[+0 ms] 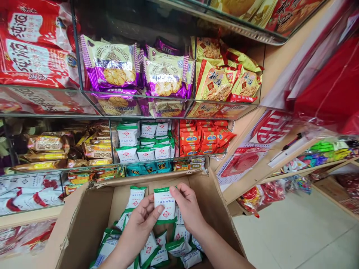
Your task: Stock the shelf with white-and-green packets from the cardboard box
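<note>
Between both hands is a small white snack packet (165,204) with green ends and a red diamond mark, held over an open cardboard box (123,182). My left hand (143,220) grips its left side, thumb across the front. At the upper right corner, my right hand (185,204) pinches it between thumb and fingers. Several matching packets lie loose in the box, such as one packet (161,256) below my hands. On the shelf just beyond, like packets (146,152) stand in stacked rows in a glass-fronted compartment. My forearms hide part of the box's contents.
Red packets (200,138) fill the compartment to the right, brown-wrapped snacks (89,147) the one to the left. Purple biscuit packs (112,69) sit on the shelf above, behind a glass edge (140,98). A wooden side panel (238,145) slants beside the box's right.
</note>
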A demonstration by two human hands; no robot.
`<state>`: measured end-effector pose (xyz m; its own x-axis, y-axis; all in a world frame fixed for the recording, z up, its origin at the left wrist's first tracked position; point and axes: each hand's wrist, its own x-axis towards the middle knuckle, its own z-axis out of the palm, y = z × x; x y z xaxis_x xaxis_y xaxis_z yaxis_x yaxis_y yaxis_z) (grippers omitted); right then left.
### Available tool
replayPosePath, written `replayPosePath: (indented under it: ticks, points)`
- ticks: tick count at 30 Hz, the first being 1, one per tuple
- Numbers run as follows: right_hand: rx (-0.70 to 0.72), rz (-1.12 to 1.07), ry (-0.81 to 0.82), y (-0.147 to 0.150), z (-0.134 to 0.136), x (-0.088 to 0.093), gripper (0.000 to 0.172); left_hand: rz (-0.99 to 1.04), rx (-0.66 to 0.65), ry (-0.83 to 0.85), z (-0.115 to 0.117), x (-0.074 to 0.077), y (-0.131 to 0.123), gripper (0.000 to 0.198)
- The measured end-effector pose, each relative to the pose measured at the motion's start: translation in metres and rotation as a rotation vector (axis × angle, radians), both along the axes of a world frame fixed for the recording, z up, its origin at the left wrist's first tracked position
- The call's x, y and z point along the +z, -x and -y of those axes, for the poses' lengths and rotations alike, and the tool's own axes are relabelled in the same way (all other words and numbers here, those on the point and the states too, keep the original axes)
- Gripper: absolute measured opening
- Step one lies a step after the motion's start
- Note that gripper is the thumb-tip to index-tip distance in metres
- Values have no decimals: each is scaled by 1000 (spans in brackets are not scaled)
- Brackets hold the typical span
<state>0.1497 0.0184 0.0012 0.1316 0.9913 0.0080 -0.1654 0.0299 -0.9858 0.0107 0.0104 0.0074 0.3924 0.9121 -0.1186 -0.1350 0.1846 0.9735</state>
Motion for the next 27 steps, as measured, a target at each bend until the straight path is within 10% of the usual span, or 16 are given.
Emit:
replayPosePath:
  ticks: [7, 14, 22, 27]
  points:
    - [-74, -4, 25, 0, 1, -10, 37, -103, 31, -9, -4, 1, 6, 35]
    - [207, 116, -16, -2, 6, 0, 27, -307, 62, -198, -9, 5, 25, 28]
    - [16, 96, 89, 16, 8, -10, 39, -564, 339, -356, -5, -6, 12, 34]
    - [82, -101, 126, 20, 13, -16, 41, -763, 297, -583, -12, -8, 26, 31]
